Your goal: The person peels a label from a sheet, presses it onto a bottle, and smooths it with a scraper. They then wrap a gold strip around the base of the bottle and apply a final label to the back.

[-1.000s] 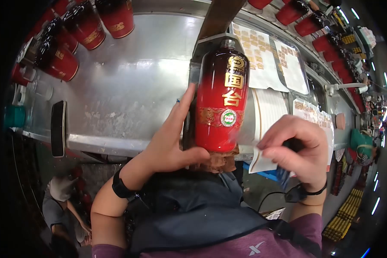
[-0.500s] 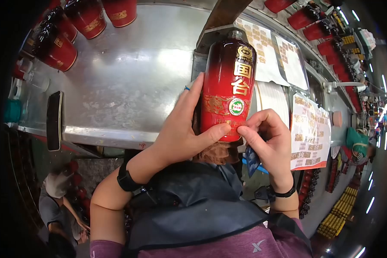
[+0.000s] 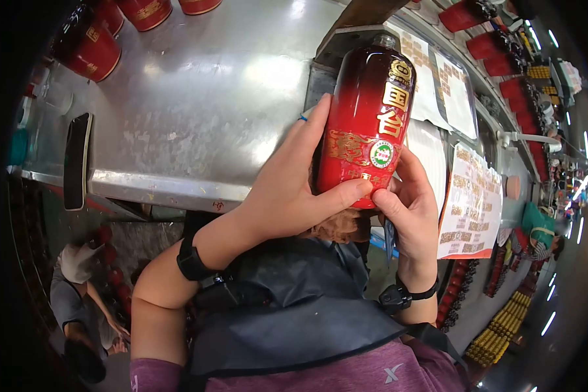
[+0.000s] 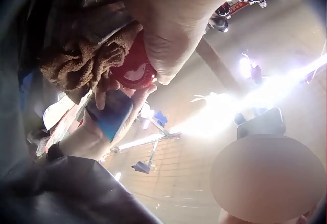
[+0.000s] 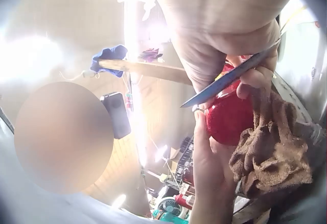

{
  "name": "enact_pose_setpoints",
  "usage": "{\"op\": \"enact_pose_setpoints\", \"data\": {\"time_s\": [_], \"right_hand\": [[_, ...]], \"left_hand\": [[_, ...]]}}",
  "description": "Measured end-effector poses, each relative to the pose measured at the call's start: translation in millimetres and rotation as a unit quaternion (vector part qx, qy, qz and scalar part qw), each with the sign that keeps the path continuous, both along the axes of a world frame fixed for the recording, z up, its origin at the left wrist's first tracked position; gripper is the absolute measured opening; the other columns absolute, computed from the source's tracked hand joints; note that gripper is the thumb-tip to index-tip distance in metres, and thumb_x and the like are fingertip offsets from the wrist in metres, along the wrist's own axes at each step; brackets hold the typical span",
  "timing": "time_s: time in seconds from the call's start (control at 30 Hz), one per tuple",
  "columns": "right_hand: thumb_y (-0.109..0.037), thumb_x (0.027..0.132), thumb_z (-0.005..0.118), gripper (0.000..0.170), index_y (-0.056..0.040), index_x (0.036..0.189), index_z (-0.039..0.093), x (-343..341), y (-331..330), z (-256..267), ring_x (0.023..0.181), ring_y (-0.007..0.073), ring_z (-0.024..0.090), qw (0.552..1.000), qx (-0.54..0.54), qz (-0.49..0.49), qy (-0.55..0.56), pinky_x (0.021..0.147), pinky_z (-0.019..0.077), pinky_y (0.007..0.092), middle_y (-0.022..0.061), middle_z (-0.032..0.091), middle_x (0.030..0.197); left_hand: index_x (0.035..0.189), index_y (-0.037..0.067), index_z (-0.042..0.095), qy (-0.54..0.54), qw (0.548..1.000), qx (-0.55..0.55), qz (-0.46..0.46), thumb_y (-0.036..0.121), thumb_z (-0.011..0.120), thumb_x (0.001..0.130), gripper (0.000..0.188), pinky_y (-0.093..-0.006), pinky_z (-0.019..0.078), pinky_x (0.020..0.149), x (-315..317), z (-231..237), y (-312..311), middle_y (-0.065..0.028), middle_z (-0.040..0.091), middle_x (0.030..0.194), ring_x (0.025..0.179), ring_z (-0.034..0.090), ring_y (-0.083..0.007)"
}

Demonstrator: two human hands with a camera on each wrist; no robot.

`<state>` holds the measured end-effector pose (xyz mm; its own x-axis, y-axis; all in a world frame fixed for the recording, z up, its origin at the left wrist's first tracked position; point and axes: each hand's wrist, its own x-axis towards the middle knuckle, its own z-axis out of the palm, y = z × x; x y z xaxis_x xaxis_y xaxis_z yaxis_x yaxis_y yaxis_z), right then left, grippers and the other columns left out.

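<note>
A glossy red bottle point(image 3: 356, 111), dark toward its neck and bearing gold characters and a round green-white emblem, lies tilted with its neck away from me. My left hand point(image 3: 284, 179) grips its lower part, fingers along the left side and thumb across the front near the base. At the lower right, my right hand point(image 3: 411, 215) presses its thumb beside the left thumb, with its fingers behind the bottle's side. Tucked in that hand is a thin blue flat piece point(image 5: 225, 83) with a pointed end. A crumpled brown cloth point(image 5: 276, 147) sits under the base.
A metal table point(image 3: 209, 104) spreads to the left, with a black phone point(image 3: 77, 160) near its edge. More red bottles point(image 3: 88, 46) stand at the upper left. Sheets of gold decals point(image 3: 467, 202) lie on the right. Another person point(image 3: 78, 287) is at the lower left.
My right hand has come in from the right to the bottle's lower edge. The left thumb has moved from beside the base onto its front. Gold lettering now shows below the emblem.
</note>
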<state>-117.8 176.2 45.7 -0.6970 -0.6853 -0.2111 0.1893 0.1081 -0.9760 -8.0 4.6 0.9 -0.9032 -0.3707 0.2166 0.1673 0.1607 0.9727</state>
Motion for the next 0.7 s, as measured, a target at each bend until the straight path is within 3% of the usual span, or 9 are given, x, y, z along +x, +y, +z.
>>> {"op": "enact_pose_setpoints", "data": {"time_s": [0.13,0.2,0.33,0.5,0.7], "right_hand": [[-0.003,0.082,0.079,0.078,0.0027,0.148,0.038,1.6,-1.5,1.4,0.078,0.0048,0.053,1.0,-0.003,-0.005,-0.003,0.076,0.0476,0.0203,0.01,0.053,0.134],[-0.004,0.082,0.079,0.078,0.0025,0.148,0.038,1.8,-2.6,5.5,0.079,0.005,0.053,1.0,0.01,0.004,0.0,0.077,0.0478,0.0207,0.0097,0.053,0.133],[-0.004,0.083,0.079,0.077,0.002,0.148,0.038,0.8,-2.5,7.5,0.081,0.0052,0.055,1.0,0.012,0.003,-0.01,0.077,0.0481,0.0208,0.0095,0.053,0.133],[-0.003,0.084,0.077,0.075,0.0015,0.148,0.038,-0.9,-3.9,4.9,0.085,0.0066,0.058,0.998,0.003,-0.02,-0.052,0.079,0.05,0.0226,0.0111,0.053,0.132],[-0.003,0.084,0.077,0.074,0.0016,0.148,0.038,-0.2,-7.8,7.6,0.088,0.0086,0.06,0.998,0.003,-0.02,-0.054,0.081,0.0515,0.0241,0.0113,0.053,0.131]], "left_hand": [[0.154,-0.006,0.019,0.003,1.0,0.008,-0.002,0.025,0.076,0.086,0.094,-0.0396,0.0262,0.117,-0.7,-2.8,-1.8,-0.0231,0.035,0.155,0.144,0.034,-0.03],[0.151,-0.01,0.02,0.032,0.998,-0.048,0.024,0.037,0.079,0.082,0.102,-0.04,0.0402,0.105,-2.7,-10.2,-2.1,-0.0265,0.05,0.131,0.123,0.052,-0.0352],[0.151,-0.01,0.021,0.02,0.999,-0.04,0.025,0.037,0.077,0.085,0.099,-0.0396,0.0394,0.106,-1.7,-7.4,-2.6,-0.026,0.05,0.133,0.125,0.051,-0.0346],[0.152,-0.007,0.026,0.042,0.997,0.063,0.02,0.026,0.063,0.097,0.074,-0.039,0.0359,0.109,-4.3,-12.6,-3.3,-0.0228,0.049,0.138,0.129,0.049,-0.031],[0.152,-0.006,0.026,0.043,0.995,0.09,0.009,0.023,0.059,0.1,0.068,-0.038,0.0328,0.112,-3.9,-17.5,-5.1,-0.022,0.046,0.143,0.133,0.045,-0.0299]]}}
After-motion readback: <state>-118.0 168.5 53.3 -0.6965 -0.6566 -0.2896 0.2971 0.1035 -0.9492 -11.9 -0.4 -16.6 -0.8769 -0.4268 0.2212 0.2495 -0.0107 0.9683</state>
